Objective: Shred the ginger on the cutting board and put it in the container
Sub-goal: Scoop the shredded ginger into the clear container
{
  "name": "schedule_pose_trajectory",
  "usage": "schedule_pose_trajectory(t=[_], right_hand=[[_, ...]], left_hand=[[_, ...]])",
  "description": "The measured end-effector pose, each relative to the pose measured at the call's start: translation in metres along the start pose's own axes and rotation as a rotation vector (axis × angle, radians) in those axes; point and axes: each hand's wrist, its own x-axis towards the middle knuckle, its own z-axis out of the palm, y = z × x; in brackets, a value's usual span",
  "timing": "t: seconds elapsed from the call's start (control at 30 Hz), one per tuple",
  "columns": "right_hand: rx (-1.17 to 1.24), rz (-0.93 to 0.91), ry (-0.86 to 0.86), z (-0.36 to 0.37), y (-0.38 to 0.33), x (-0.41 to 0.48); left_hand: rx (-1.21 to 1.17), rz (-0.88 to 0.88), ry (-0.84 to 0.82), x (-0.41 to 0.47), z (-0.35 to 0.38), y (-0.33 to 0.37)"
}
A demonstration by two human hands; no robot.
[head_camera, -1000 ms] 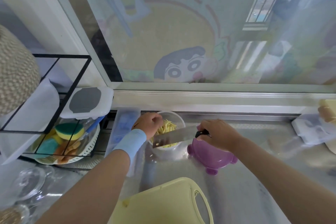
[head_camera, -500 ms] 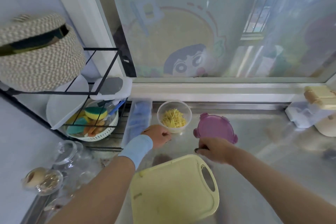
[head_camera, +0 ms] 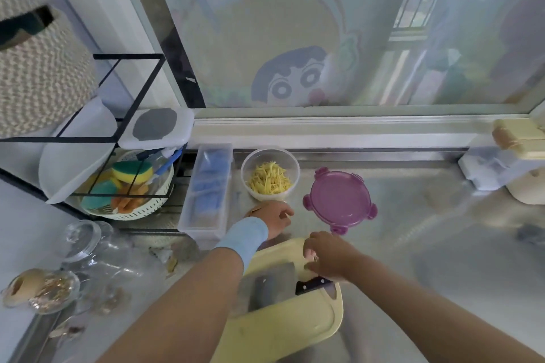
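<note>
On a steel desk (head_camera: pixel 413 215) lies a pale yellow plastic cutting board (head_camera: pixel 295 327), with a grey cleaver (head_camera: pixel 271 286) flat on it. Beyond it, beside a purple round lid (head_camera: pixel 340 200), a clear round plastic container (head_camera: pixel 295 174) holds shredded yellow ginger (head_camera: pixel 269 181). The left hand (head_camera: pixel 274 215) rests loosely curled and empty. The right hand (head_camera: pixel 327 256) is at the cleaver's handle, its grip unclear.

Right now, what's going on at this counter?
A person is finishing a ginger-shredding job. The shredded ginger sits in the clear round container at the back of the steel counter, with the purple lid lying beside it, not on. The knife lies flat on the yellow cutting board, the right hand just above its handle. The left hand is curled in front of the container.
</note>
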Motion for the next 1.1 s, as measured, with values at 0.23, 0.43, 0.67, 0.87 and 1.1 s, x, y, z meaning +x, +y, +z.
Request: schedule_pose_trajectory(t=[0.23,0.43,0.67,0.87,1.1], right_hand=[[-0.109,0.36,0.076,-0.044,0.069,0.041],[0.123,0.638,0.126,-0.04,0.106,0.061],[0.404,0.718,0.268,-0.039,0.115,0.055],[0.554,0.635,0.521,-0.055,0.106,0.034],[0.545,0.389,0.622,-0.096,0.05,0.068]], left_hand=[[-0.049,0.049,-0.001,0.059,0.001,0.043],[-0.012,-0.08,-0.004,0.099,0.035,0.063],[-0.072,-0.204,-0.002,0.104,0.045,0.069],[-0.325,-0.09,0.125,0.069,0.041,0.063],[-0.47,-0.054,0.481,0.024,-0.03,0.028]])
